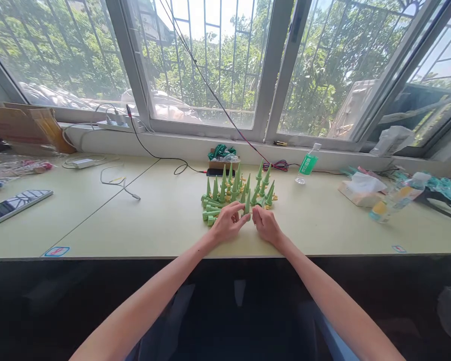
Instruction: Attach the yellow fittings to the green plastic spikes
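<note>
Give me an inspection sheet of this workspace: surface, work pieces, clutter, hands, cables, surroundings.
Surface: pale table, seam visible at left.
Work pieces: green spikes, many upright, some lying down.
Clutter: tissue box, green-labelled bottle, flat device at far left.
Hands: left hand holds an upright green spike; right hand is curled beside it, contents hidden.
Cables: pale cable loose on the table; coiled cable at the back.
Surroundings: windows, trees outside.
</note>
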Demonstrator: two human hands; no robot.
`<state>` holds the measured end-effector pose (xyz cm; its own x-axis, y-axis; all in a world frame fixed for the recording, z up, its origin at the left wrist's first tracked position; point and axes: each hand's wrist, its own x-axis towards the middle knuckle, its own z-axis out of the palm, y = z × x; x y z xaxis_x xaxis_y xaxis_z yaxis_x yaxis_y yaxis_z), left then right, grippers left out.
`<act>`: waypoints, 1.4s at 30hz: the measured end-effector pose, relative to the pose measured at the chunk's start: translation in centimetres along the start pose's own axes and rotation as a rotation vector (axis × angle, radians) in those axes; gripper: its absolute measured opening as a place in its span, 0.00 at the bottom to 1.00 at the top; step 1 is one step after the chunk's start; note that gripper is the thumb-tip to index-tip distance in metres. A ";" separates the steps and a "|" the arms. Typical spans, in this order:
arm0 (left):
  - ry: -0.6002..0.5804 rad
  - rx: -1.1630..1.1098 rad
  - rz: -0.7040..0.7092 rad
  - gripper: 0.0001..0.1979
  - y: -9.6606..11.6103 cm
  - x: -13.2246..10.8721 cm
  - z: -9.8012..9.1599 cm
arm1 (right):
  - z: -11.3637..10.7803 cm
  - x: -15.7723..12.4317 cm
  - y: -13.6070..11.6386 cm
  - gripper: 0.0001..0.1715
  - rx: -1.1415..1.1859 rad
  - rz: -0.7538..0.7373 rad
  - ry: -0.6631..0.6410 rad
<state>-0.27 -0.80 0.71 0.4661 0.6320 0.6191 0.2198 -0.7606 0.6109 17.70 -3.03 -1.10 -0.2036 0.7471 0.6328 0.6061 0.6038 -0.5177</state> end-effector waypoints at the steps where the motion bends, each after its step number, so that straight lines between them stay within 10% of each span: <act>1: -0.003 -0.005 0.015 0.13 -0.1 0.0 0.1 | 0.0 0.0 0.0 0.20 -0.002 -0.002 0.000; 15: 0.091 -0.047 -0.085 0.13 -0.5 0.1 0.5 | 0.0 0.1 0.3 0.20 -0.070 0.025 0.140; 25: -0.107 -0.087 -0.226 0.37 0.0 0.1 0.1 | -0.2 -0.1 0.2 0.19 -0.024 -0.021 0.093; 42: -0.095 -0.074 -0.155 0.25 0.5 0.3 -0.4 | -0.5 -0.1 -0.2 0.13 0.037 -0.054 0.056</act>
<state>-0.37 -0.92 1.38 0.5116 0.7208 0.4677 0.2329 -0.6403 0.7320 18.02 -3.38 -0.76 -0.1913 0.6970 0.6910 0.5663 0.6535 -0.5023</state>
